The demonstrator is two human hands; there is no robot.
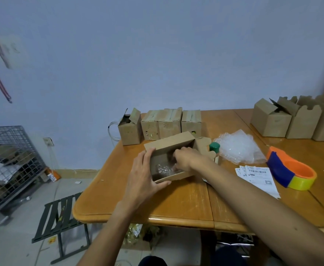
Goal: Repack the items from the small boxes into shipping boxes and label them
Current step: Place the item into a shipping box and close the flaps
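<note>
Gaping open, the brown box (168, 144) holds bubble wrap (164, 168).

I see a plain pale wall (157, 54) behind; wooden table (176, 204), rounded corner; grey tiled floor (13, 244); wire cage (9, 160) far left; dark slatted stool (61, 217) beside table.

- The orange-brown wooden table (176, 204) was smooth and shiny.
- The open brown cardboard box (168, 143) looked dull and rough.
- The clear plastic bubble wrap (239, 148) was bumpy and shiny.
- The white paper labels (260, 179) looked flat and dull.
</note>
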